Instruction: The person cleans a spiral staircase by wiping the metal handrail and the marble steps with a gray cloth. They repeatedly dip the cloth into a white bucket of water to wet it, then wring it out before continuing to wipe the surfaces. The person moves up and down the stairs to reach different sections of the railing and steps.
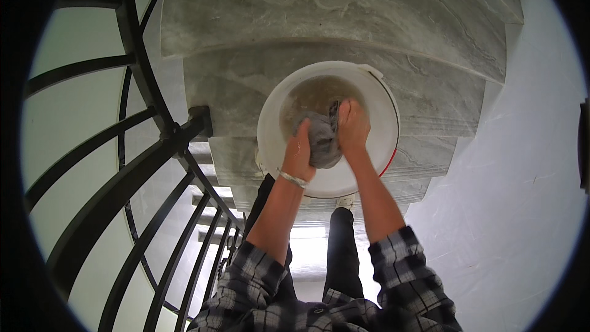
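A white plastic bucket [375, 147] stands on a grey marble-look stair, with murky brownish water [318, 87] inside. Over its mouth my two hands grip a bunched, wet grey cloth [325, 147]. My left hand [298, 154] holds the cloth's left side, thumb upward, with a pale band around the wrist. On the other side, my right hand [354, 124] is closed on a darker, twisted part of the cloth. Both hands look wet, and the fingers beneath the cloth are hidden.
A dark metal railing [133, 166] runs along the left, with a post foot on the stair. Further stone steps [322, 4] lie above and below the bucket. A pale wall [507, 184] rises at the right. My legs and one shoe show just below the bucket.
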